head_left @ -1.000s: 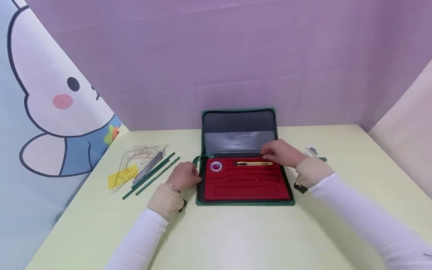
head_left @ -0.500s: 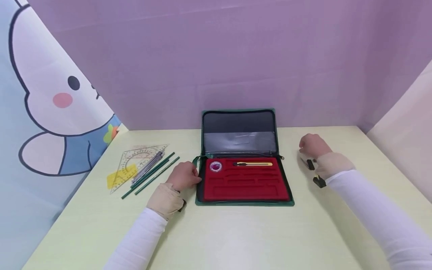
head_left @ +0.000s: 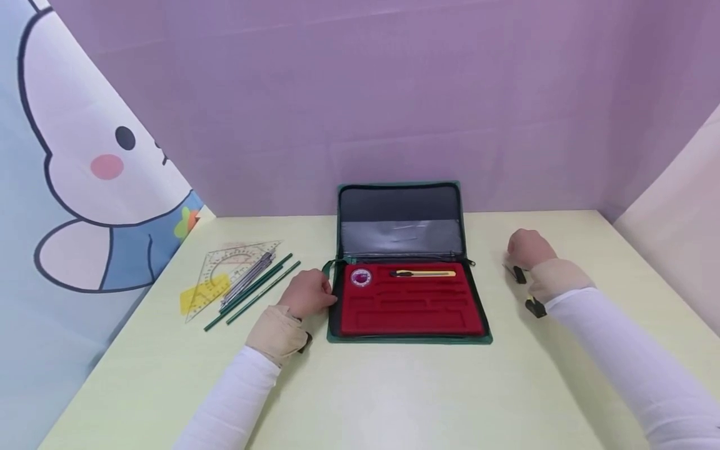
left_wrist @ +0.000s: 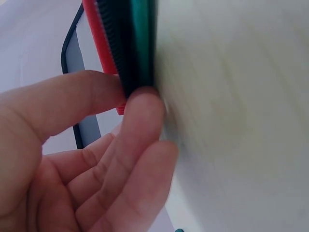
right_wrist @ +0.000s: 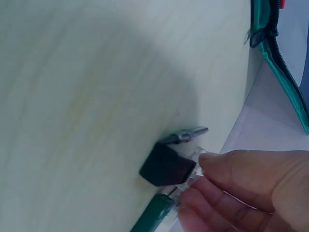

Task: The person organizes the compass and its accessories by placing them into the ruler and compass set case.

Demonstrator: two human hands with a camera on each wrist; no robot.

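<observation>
A green zip case (head_left: 409, 339) with a red moulded tray (head_left: 368, 315) lies open in the middle of the table. My left hand (head_left: 306, 294) pinches its left edge between thumb and fingers, as the left wrist view shows. A round purple-centred disc (head_left: 360, 278) and a yellow utility knife (head_left: 423, 274) sit in the tray. Right of the case, my right hand (head_left: 530, 249) pinches a small clear plastic piece (right_wrist: 199, 153), mostly hidden by the fingers. Against it are a black block (right_wrist: 166, 164), a metal tip (right_wrist: 186, 135) and a green stick-like thing (right_wrist: 152, 212).
Left of the case lie a clear set square (head_left: 205, 269), a yellow plastic piece (head_left: 205, 294), a bundle of grey sticks (head_left: 247, 279) and several green pencils (head_left: 263, 294). A purple backdrop (head_left: 394, 106) stands at the table's back edge.
My right hand has left the case's upper right corner and moved right, down to the small things beside the case. My left hand stays on the case's edge.
</observation>
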